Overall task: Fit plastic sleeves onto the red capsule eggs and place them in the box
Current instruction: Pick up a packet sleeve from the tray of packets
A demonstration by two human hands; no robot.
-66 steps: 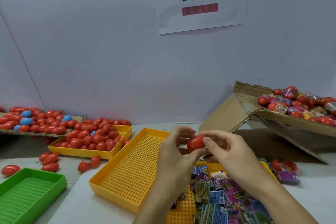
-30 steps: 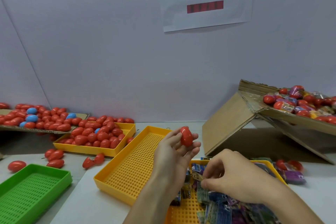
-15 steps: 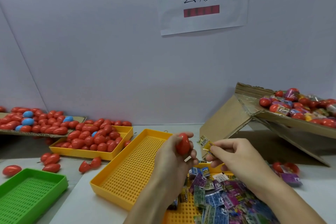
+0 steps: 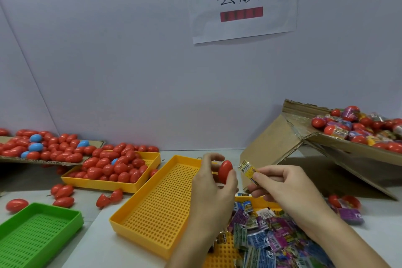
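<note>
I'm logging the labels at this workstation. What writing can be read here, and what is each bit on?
"套膜": large black characters on the white paper sign on the wall.
Red bar below those characters: its text is too blurred to read.
"9": on several sleeves in the pile; their other print is too small.
Yellow sleeve in the right hand: a barcode, unreadable.

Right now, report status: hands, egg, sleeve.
Left hand grips red capsule egg. Right hand pinches yellow sleeve beside it, not yet fitted. Nothing between them.
</note>
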